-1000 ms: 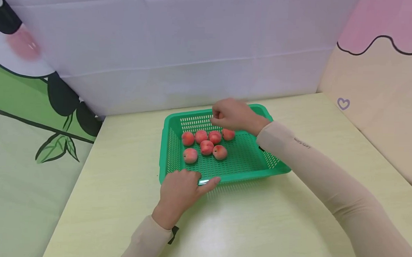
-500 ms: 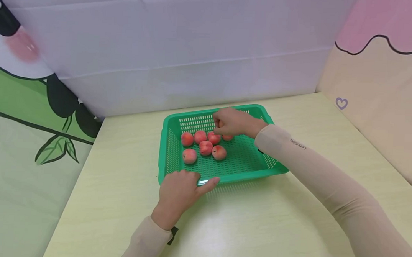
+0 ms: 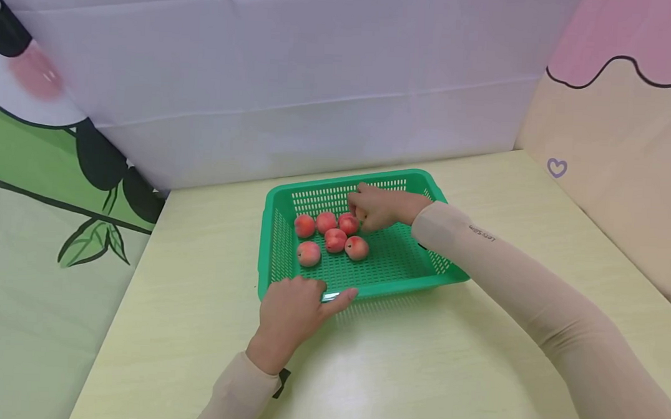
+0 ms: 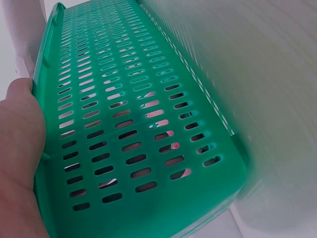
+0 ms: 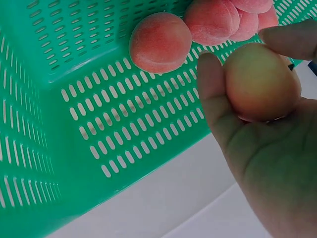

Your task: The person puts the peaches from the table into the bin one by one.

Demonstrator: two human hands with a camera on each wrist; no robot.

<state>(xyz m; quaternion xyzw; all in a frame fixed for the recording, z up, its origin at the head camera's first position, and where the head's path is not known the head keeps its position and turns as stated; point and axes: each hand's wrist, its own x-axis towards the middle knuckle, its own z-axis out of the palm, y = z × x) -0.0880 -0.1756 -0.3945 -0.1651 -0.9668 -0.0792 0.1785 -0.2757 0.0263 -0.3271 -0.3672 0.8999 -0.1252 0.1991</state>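
A green plastic basket (image 3: 405,284) with slotted walls stands on the table, several red-orange peaches (image 3: 335,241) inside, mostly in its left half. My left hand (image 3: 293,311) grips the near rim toward its left end, thumb lying along the edge. In the left wrist view that hand (image 4: 20,153) is at the rim, beside the slotted outer wall. Over the basket's back part is my right hand (image 3: 377,208), palm side hidden in the head view. The right wrist view shows it holding a yellowish peach (image 5: 261,82) between thumb and fingers, above the basket floor, close to other peaches (image 5: 161,43).
The pale wooden table (image 3: 199,247) extends around the basket. Behind it hangs a white cloth backdrop (image 3: 319,77), with a cartoon-printed panel (image 3: 48,222) on the left and a peach-and-pink one (image 3: 625,153) on the right.
My right hand has come down from the back rim into the basket with the peach, and its fingers have spread a little. The left hand stays on the rim.
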